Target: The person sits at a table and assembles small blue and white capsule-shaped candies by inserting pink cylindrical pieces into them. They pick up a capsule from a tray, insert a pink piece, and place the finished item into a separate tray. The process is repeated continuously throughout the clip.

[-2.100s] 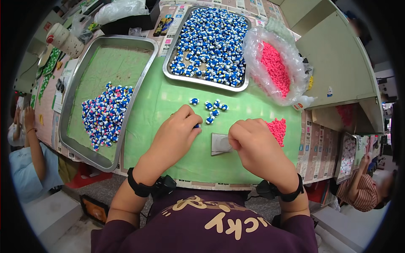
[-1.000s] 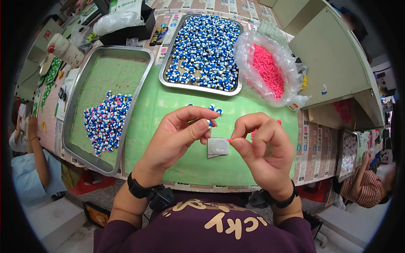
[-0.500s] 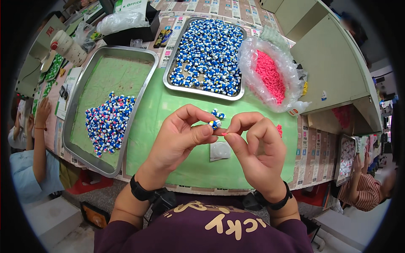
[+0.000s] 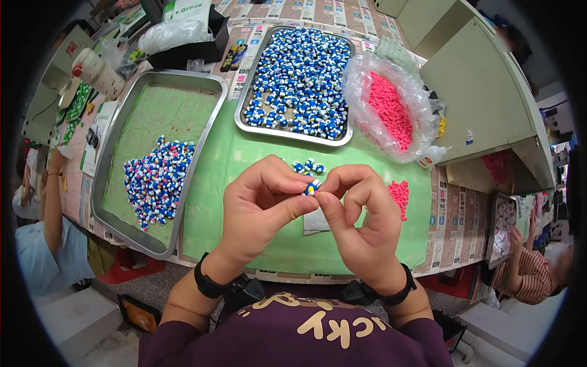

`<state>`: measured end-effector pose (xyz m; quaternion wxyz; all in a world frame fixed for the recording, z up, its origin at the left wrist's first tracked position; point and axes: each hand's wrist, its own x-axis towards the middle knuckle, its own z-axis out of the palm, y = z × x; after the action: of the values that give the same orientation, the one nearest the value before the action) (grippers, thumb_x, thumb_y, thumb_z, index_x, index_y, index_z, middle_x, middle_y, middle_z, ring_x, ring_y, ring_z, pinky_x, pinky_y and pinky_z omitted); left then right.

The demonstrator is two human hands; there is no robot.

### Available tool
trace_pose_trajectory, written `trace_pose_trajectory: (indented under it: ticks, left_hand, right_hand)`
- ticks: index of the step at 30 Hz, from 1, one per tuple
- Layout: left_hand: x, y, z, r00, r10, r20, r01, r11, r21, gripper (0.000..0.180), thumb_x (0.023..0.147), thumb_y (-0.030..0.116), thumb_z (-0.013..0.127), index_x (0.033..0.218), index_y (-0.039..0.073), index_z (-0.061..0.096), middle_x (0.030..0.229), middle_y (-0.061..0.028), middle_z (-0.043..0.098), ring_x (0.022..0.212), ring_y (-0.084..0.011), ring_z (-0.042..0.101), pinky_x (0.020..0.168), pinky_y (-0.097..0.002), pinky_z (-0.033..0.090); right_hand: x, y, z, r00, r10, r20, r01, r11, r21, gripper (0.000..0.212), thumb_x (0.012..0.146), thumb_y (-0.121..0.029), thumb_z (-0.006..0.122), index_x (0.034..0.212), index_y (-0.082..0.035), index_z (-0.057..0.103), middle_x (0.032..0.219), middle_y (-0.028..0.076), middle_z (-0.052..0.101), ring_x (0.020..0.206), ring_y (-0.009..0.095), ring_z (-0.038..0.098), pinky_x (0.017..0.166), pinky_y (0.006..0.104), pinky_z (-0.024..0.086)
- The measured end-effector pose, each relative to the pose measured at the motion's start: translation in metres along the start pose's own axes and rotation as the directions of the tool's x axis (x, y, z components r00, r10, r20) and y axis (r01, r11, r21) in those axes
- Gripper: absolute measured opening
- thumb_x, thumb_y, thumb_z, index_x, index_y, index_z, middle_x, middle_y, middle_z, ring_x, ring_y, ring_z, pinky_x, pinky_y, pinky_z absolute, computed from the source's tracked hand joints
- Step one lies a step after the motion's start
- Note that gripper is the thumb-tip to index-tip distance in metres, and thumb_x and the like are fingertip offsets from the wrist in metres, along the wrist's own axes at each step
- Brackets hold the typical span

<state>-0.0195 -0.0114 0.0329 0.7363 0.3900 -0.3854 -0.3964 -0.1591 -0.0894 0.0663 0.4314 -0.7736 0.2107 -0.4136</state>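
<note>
Between the thumb and fingers of my left hand point(image 4: 254, 196) is a small blue-and-white figurine point(image 4: 312, 186) with a touch of yellow. My right hand point(image 4: 370, 217) is pinched shut and meets the figurine; its fingertips mostly hide the tiny pink piece they hold. Just beyond my hands, several more figurines point(image 4: 309, 166) lie on the green mat point(image 4: 257, 260). A pile of small pink pieces point(image 4: 398, 199) sits to the right of my right hand. Partly covered by my fingers, a small pale square point(image 4: 315, 222) rests on the mat below.
At left stands a metal tray point(image 4: 221, 92) with heaped figurines, some showing pink. A second metal tray point(image 4: 293, 140), full of figurines, is at the back. Beside it lies a plastic bag point(image 4: 361, 113) of pink pieces and a white bottle point(image 4: 433, 156). A grey cabinet point(image 4: 477, 92) bounds the right.
My hands have come together, bringing the pink piece from beside the figurine up against it. The right hand has shifted slightly left, uncovering more of the pink pile.
</note>
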Motion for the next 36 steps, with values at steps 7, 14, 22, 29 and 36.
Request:
trace_pose_trajectory:
  ticks: [7,14,22,29,36]
  left_hand:
    - [-0.004,0.009,-0.003,0.987,0.138,0.076,-0.155,0.936,0.316,0.021,0.072,-0.012,0.075,0.085,0.001,0.063,0.09,-0.0085,0.062,0.083,-0.0149,0.064,0.071,-0.0252,0.055]
    - [-0.015,0.028,-0.059,0.928,0.348,-0.135,-0.209,0.784,0.585,0.021,0.077,-0.012,0.071,0.09,0.0,0.061,0.089,-0.0085,0.061,0.078,-0.0156,0.065,0.067,-0.0237,0.056]
    - [-0.046,0.063,-0.158,0.806,0.399,-0.438,0.29,0.38,0.878,0.012,0.084,-0.001,0.07,0.091,0.0,0.06,0.089,-0.0058,0.061,0.068,-0.0114,0.059,0.064,-0.0224,0.05]
    - [-0.032,0.072,-0.138,0.852,0.389,-0.35,0.365,0.036,0.93,0.012,0.085,0.007,0.067,0.092,0.0,0.061,0.089,-0.0057,0.059,0.072,-0.0128,0.057,0.063,-0.0262,0.046]
    - [0.001,0.004,-0.021,0.992,-0.121,0.034,0.022,0.434,0.901,0.014,0.083,0.008,0.068,0.093,0.001,0.062,0.089,-0.01,0.058,0.075,-0.0233,0.06,0.066,-0.0324,0.049]
  right_hand:
    - [0.009,0.008,-0.017,0.959,0.21,0.19,-0.252,0.939,0.233,0.029,0.08,0.001,0.071,0.076,-0.008,0.044,0.082,0.005,0.055,0.082,0.014,0.055,0.075,0.0283,0.044]
    - [0.016,0.036,-0.087,0.971,0.236,0.039,-0.232,0.968,-0.091,0.025,0.079,-0.002,0.071,0.078,-0.003,0.047,0.079,0.003,0.055,0.078,0.013,0.055,0.072,0.0285,0.045]
    - [-0.006,0.072,-0.085,0.902,0.329,0.278,-0.123,0.815,-0.567,0.011,0.075,0.004,0.058,0.077,-0.006,0.053,0.067,0.007,0.058,0.073,0.027,0.058,0.075,0.0389,0.042]
    - [-0.01,0.072,-0.071,0.912,0.29,0.292,0.03,0.661,-0.75,0.009,0.077,-0.003,0.06,0.076,-0.008,0.053,0.069,0.006,0.058,0.072,0.027,0.056,0.074,0.0387,0.039]
    - [-0.014,0.077,-0.06,0.929,0.212,0.302,0.104,0.634,-0.766,0.01,0.075,-0.002,0.061,0.077,-0.009,0.054,0.073,0.006,0.057,0.073,0.026,0.056,0.071,0.0396,0.038]
